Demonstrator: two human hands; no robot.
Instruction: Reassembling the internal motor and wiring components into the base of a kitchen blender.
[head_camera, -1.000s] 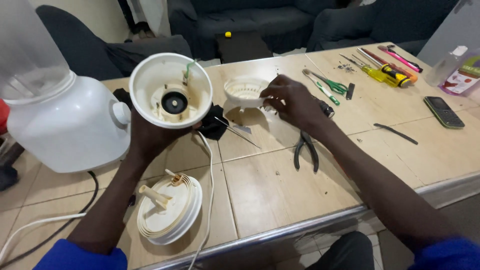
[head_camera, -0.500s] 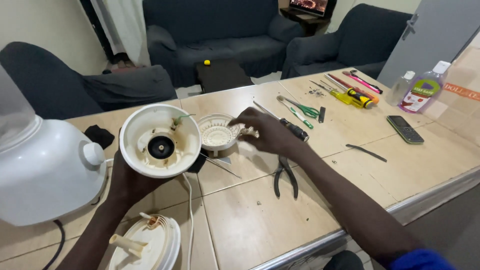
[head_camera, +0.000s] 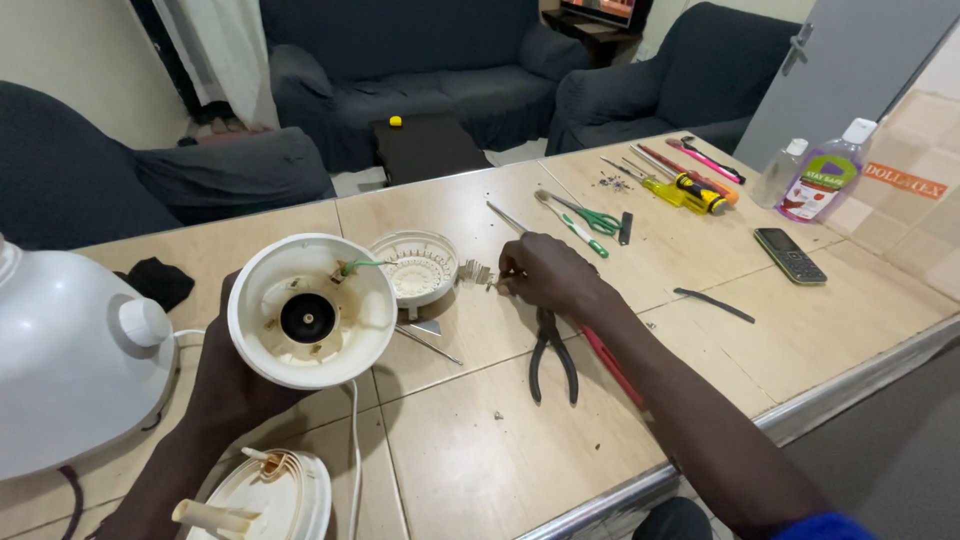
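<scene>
Change since half a second ago: right hand (head_camera: 545, 275) has left the ribbed white disc (head_camera: 415, 265) and now rests just right of it, fingertips pinched narrowly on a small metal part (head_camera: 478, 272) on the table (head_camera: 480, 450).

Left hand (head_camera: 235, 385): fingers wrapped under the round cream plastic motor housing (head_camera: 312, 318), held tilted, open face up, with a dark hub at its centre; unchanged.

Right of the housing: black-handled pliers (head_camera: 550, 355), matte, lying flat. Left of it: smooth white rounded appliance body (head_camera: 70, 365). Below it: a cream cord-reel base (head_camera: 265, 495).
</scene>
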